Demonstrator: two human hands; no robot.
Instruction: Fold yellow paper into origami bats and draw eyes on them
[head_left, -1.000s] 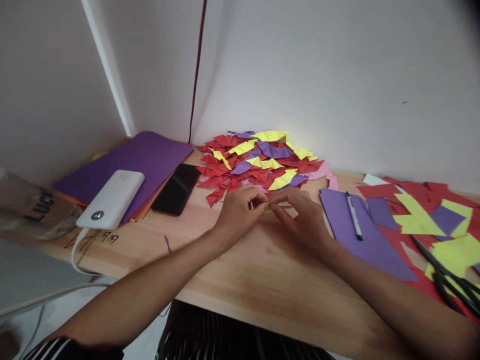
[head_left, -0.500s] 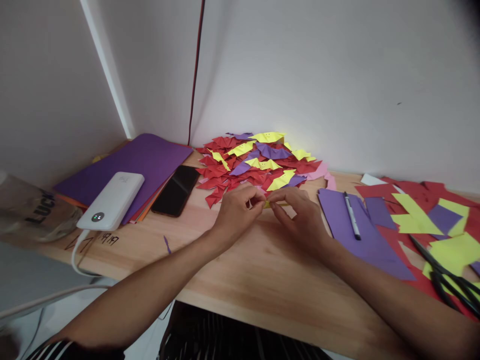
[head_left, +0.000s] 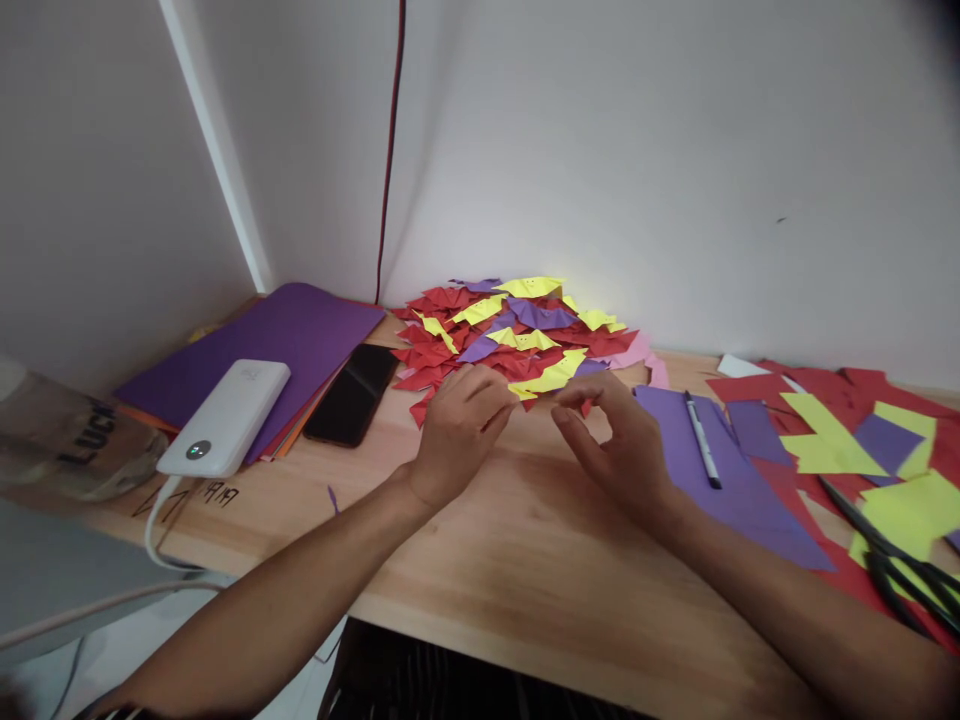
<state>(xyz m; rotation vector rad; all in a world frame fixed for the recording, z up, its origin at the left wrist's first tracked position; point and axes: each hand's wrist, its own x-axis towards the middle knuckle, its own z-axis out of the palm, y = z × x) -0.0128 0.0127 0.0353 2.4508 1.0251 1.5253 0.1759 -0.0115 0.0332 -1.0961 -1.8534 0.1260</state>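
My left hand [head_left: 463,428] is closed in a pinch at the front of the paper pile. A bit of yellow folded paper [head_left: 520,391] shows at its fingertips, mostly hidden by the fingers and overlapping other yellow paper behind. My right hand [head_left: 619,435] is apart from it on the right, fingers curved, with a gap between thumb and forefinger and nothing seen in it. Just behind both hands lies a heap of folded paper shapes [head_left: 538,315] in red, yellow and purple; some yellow ones bear small drawn faces.
To the left are a black phone [head_left: 352,395], a white power bank [head_left: 226,418] with a cable, purple sheets [head_left: 300,315] and a clear bottle [head_left: 82,440]. On the right lie a pen [head_left: 703,440] on purple paper, coloured offcuts [head_left: 832,435] and black scissors [head_left: 892,552].
My hands have moved apart; my right hand has let go of the yellow paper and its fingers have opened. The view has tilted up slightly.
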